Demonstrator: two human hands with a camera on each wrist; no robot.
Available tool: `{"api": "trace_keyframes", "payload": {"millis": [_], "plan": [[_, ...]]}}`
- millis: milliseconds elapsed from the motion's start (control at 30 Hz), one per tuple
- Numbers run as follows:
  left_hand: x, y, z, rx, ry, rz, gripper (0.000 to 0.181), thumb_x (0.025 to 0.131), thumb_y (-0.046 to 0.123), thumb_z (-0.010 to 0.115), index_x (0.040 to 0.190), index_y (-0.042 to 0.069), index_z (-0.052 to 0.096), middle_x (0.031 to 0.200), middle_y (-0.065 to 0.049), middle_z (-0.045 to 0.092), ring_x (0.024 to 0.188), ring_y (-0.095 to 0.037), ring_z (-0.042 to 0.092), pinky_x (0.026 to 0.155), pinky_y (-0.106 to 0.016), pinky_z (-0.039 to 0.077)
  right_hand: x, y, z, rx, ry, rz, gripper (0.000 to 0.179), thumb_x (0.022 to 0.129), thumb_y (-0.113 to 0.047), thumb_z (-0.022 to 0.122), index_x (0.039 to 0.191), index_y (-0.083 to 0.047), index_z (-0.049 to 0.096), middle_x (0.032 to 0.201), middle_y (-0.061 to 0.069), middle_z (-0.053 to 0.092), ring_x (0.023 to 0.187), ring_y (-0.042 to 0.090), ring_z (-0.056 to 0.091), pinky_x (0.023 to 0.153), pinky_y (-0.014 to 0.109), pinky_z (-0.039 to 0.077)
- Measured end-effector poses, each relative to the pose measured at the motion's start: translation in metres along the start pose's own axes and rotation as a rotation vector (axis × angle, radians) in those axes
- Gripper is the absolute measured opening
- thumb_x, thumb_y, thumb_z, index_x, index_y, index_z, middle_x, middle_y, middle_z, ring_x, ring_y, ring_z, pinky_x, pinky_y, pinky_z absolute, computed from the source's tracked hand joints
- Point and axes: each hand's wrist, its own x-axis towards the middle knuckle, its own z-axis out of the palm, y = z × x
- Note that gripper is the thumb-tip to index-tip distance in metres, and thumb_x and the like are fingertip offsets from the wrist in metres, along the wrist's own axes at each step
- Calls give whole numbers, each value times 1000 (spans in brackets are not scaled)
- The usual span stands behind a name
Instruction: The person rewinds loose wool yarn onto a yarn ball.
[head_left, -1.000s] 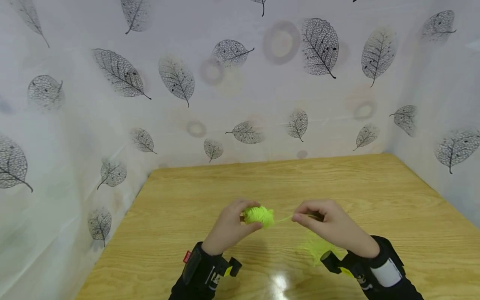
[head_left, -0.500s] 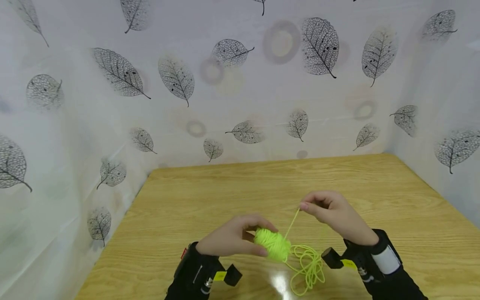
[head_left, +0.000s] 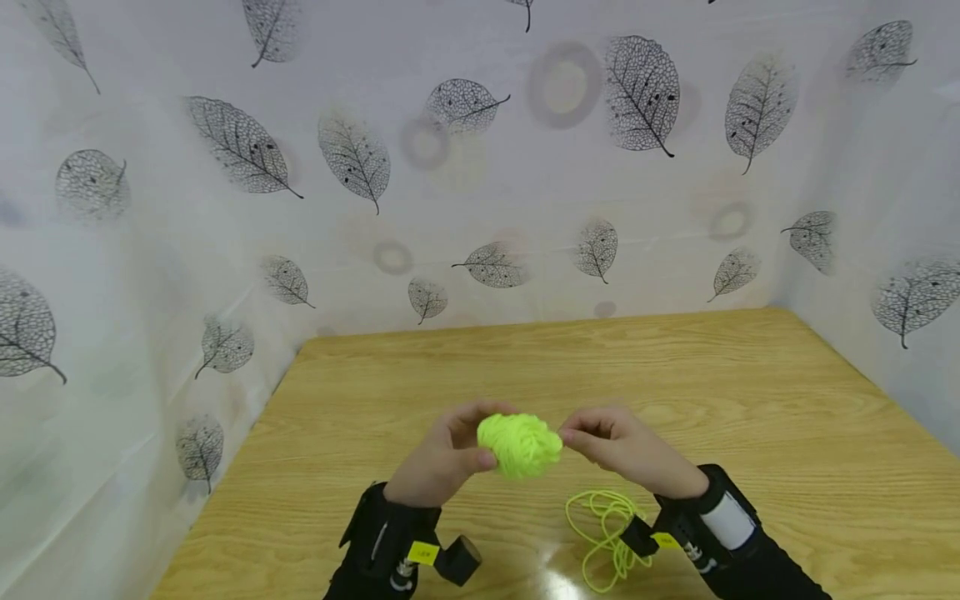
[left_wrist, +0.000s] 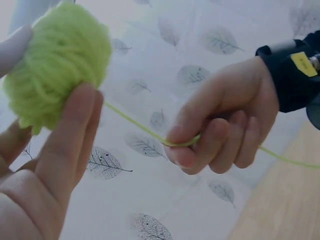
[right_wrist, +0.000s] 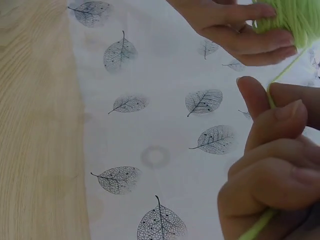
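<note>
A neon yellow-green ball of yarn (head_left: 519, 446) is held above the table by my left hand (head_left: 444, 457), its thumb in front and fingers behind. In the left wrist view the wound strands of the ball (left_wrist: 60, 60) show between the fingertips. Just to its right, my right hand (head_left: 633, 450) pinches the yarn strand (left_wrist: 132, 121) between thumb and forefinger. The strand runs taut from ball to pinch, passes through the curled fingers and comes out below them. In the right wrist view the strand (right_wrist: 287, 68) crosses from the ball to my right fingertips.
Loose loops of the same yarn (head_left: 600, 533) lie on the wooden table (head_left: 420, 375) below my right hand, partly hidden by the wrist camera (head_left: 639, 535). A white leaf-print sheet (head_left: 495, 200) hangs behind the table and along both sides.
The ball dipped down and right half a second ago, then rose back left and turned in my left hand. My right hand went up with the strand, then came down and left towards the ball.
</note>
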Motion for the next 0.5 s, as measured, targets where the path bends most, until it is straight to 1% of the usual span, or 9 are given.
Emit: {"api": "trace_keyframes", "payload": {"millis": [100, 133, 200, 267, 333, 400, 433, 500], "plan": [[0, 0, -3, -20, 129, 30, 35, 87, 22, 63, 121, 16, 55, 116, 0, 57, 99, -12, 54, 85, -23, 48, 1, 1, 7, -39, -32, 16, 21, 97, -10, 47, 95, -4, 66, 57, -3, 37, 44, 9, 29, 37, 29, 27], [0, 0, -4, -21, 181, 34, 35, 88, 21, 63, 121, 15, 55, 116, -1, 56, 100, -13, 54, 85, -24, 48, 2, 2, 10, -61, -40, 18, 20, 97, -11, 48, 94, -5, 67, 58, -6, 38, 44, 7, 30, 38, 25, 28], [1, -1, -4, -18, 294, 31, 33, 89, 16, 61, 120, 14, 53, 116, -3, 55, 101, -14, 54, 86, -25, 48, 2, 2, 14, -102, -55, 15, 20, 97, -14, 49, 93, -8, 67, 58, -9, 39, 45, 3, 30, 41, 19, 28], [3, -2, -5, 19, 414, 10, 32, 90, 11, 59, 121, 11, 51, 116, -6, 53, 101, -17, 54, 87, -27, 48, 3, 1, 19, -138, -65, 18, 19, 96, -15, 50, 93, -9, 68, 59, -11, 41, 46, 1, 30, 43, 17, 29], [5, -4, -5, 96, 523, -21, 34, 90, 8, 59, 123, 7, 50, 117, -9, 52, 103, -20, 54, 88, -30, 48, 3, -1, 22, -161, -78, 22, 18, 95, -16, 51, 92, -9, 68, 60, -10, 45, 46, 0, 30, 44, 16, 30], [7, -6, -4, 197, 608, -60, 37, 88, 8, 61, 123, 4, 50, 119, -12, 51, 104, -23, 54, 88, -32, 48, 3, -3, 24, -176, -93, 24, 18, 95, -16, 52, 91, -9, 68, 63, -9, 50, 47, 0, 31, 45, 17, 31], [8, -7, -4, 258, 640, -77, 39, 87, 9, 63, 123, 3, 50, 120, -13, 50, 104, -24, 54, 87, -33, 48, 2, -4, 24, -184, -99, 30, 18, 95, -18, 52, 91, -10, 68, 65, -9, 51, 48, 0, 32, 46, 17, 31], [9, -10, -5, 375, 677, -96, 42, 85, 12, 66, 123, 3, 52, 121, -13, 51, 105, -26, 54, 86, -36, 48, 1, -6, 24, -192, -112, 19, 19, 95, -20, 52, 90, -11, 67, 65, -10, 51, 49, -1, 32, 47, 16, 31]]}}
